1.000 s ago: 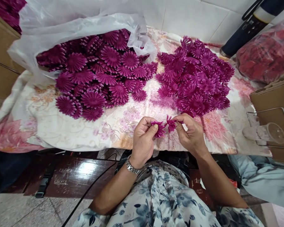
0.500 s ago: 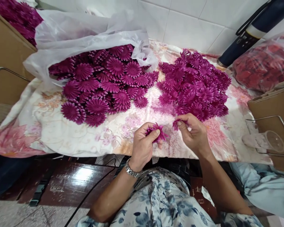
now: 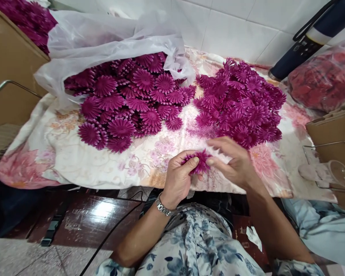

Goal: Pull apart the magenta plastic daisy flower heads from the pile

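Observation:
My left hand (image 3: 180, 171), with a metal watch on its wrist, is closed around a purple artificial flower (image 3: 200, 163), thumb on top. My right hand (image 3: 232, 159) is just right of it, fingers stretched and apart, somewhat blurred by motion. Its thumb tip is at the flower's right edge; whether it touches cannot be told. I see nothing between these fingers. Beyond the hands lie two heaps of purple flower pieces: a left heap of neatly stacked flower layers (image 3: 121, 127) spilling from a white plastic bag (image 3: 112, 50), and a looser right heap (image 3: 241, 101).
A floral cloth (image 3: 103, 168) covers the table, with purple dust near the right heap. Cardboard boxes (image 3: 14, 65) flank both sides. At right are a dark blue bottle (image 3: 293, 53), a bag of red pieces (image 3: 322, 82) and a clear plastic cup (image 3: 337, 173).
My right hand has released the small purple piece it pinched, and its fingers have spread beside the flower. The left hand, still gripping the flower, is slightly farther right in the view.

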Tool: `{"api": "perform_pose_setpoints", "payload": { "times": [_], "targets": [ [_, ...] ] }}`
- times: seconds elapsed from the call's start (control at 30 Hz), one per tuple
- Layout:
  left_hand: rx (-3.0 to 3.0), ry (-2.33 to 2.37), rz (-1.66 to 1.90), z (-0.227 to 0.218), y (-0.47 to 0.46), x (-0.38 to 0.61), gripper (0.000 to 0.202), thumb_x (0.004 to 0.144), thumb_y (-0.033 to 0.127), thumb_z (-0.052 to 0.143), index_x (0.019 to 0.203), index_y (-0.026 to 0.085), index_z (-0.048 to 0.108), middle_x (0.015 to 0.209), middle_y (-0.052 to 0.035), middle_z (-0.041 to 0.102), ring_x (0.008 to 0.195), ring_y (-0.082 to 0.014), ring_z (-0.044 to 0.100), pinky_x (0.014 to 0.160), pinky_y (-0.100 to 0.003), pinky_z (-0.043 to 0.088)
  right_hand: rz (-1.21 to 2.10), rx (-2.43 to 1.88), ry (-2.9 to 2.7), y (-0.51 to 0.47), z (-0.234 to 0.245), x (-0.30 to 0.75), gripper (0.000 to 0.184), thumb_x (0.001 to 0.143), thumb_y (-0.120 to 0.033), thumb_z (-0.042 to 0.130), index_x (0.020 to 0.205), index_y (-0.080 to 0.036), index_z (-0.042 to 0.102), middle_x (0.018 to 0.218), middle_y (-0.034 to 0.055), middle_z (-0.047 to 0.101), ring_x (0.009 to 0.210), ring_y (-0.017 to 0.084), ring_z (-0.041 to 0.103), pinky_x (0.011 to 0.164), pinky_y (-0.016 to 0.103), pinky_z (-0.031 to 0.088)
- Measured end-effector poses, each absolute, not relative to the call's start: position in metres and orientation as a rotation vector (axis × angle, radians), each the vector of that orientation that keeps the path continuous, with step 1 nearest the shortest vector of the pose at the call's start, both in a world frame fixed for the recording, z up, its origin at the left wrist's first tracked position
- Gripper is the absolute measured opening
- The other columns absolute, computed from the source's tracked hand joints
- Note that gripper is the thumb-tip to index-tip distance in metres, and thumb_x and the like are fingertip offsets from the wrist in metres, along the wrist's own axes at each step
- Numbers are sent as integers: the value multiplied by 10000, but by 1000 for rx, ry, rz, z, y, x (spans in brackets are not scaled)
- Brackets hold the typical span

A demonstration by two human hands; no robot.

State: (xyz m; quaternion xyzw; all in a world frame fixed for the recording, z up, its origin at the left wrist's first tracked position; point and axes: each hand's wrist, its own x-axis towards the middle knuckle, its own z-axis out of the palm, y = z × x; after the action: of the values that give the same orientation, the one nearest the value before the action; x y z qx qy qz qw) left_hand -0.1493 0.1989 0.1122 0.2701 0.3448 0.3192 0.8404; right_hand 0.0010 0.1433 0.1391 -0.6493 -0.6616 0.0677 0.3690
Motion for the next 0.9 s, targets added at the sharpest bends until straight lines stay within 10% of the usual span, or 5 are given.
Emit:
{"api": "perform_pose_setpoints", "payload": {
  "times": [0.3, 0.57, 0.9],
  "targets": [
    [644, 749, 741, 107, 196, -150, 167, 649, 292, 724, 699, 154, 645, 557, 23, 561, 419, -82, 496, 353, -202, 423, 440, -1575, -1462, 138, 124, -7, 65, 843, -226, 576, 809, -199, 625, 696, 3, 614, 638, 124, 580, 595, 270, 467],
    [652, 691, 715, 111, 199, -150, 207, 705, 159, 610, 910, 145, 591, 722, -19, 637, 610, -117, 606, 574, -251, 509, -604, -1921, -1379, 161, 159, 50, 149, 863, -221, 523, 959, -189, 632, 940, 95, 653, 925, 231, 599, 832, 422, 482],
    [1172, 876, 787, 103, 193, -148, 90, 740, 144, 604, 791, 183, 541, 674, 43, 570, 574, -71, 544, 561, -166, 446, 341, -1600, -1653, 136, 125, -26, 110, 870, -233, 543, 901, -176, 632, 757, 33, 646, 700, 129, 603, 634, 260, 495]
  ]
}}
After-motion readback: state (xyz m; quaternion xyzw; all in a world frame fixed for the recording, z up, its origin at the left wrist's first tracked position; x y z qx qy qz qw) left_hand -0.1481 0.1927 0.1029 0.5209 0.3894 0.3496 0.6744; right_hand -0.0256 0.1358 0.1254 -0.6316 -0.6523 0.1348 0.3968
